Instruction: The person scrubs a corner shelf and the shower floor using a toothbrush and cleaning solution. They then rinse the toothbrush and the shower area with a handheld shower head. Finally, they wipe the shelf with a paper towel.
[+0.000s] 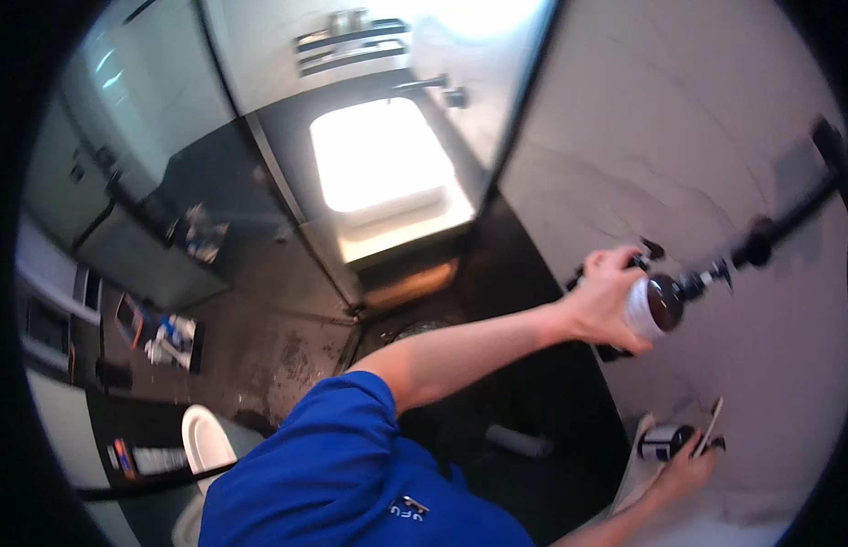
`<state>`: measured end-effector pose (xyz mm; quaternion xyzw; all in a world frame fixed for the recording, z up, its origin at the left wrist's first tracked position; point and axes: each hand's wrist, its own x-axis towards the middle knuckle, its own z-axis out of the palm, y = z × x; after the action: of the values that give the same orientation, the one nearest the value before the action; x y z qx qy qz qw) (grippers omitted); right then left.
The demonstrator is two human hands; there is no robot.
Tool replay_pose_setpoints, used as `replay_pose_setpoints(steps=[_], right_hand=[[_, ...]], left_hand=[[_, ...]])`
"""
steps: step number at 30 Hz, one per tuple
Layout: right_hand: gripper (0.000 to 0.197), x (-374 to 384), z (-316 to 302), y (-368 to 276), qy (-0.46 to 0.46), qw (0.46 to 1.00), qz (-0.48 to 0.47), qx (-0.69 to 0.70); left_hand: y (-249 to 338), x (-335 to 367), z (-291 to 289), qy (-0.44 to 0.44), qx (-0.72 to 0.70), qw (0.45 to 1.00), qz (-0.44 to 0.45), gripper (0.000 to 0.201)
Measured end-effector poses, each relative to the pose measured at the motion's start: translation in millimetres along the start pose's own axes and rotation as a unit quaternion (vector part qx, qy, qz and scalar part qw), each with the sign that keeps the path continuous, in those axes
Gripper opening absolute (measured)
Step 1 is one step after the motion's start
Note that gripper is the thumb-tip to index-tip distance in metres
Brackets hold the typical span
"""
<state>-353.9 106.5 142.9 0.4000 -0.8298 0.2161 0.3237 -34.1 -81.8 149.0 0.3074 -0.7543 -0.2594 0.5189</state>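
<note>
At right, the left hand (pixel 606 305) grips a glossy amber pump bottle (pixel 666 304); lower right, the right hand (pixel 686 472) clasps a slim stick (pixel 714 419) beside a dark, cylindrical bottle (pixel 665 443).

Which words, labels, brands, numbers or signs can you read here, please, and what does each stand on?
Blue shirt: small pale lettering, which I won't copy out.
Brown pump bottle in the left hand: pale label, too blurred to read.
Dark bottle at the right hand: white-marked label, too blurred to read.
</note>
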Motion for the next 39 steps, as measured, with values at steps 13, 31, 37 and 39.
replay_pose_setpoints(steps=[13,31,37,39], right_hand=[[0.032,-116.4,-60.0,-174.1,-0.054,0.945,-0.305,0.103],[0.033,-418.0,-209.7,-644.6,-0.333,0.466,-0.629,0.526],[0.042,-541.2,-231.8,-759.8,-0.303,0.36,-0.739,0.482],[0.048,-591.0,-238.7,-797.1,-0.267,0.35,-0.778,0.448]], left_hand=[[18.8,-179.9,-196.9,0.234,0.061,0.97,-0.014,0.073],[55.9,-486.1,-633.8,0.588,0.249,0.736,-0.223,0.082],[81.1,-550.1,-718.6,0.64,0.314,0.668,-0.215,0.075],[85.2,-565.0,-743.8,0.646,0.285,0.67,-0.23,0.075]])
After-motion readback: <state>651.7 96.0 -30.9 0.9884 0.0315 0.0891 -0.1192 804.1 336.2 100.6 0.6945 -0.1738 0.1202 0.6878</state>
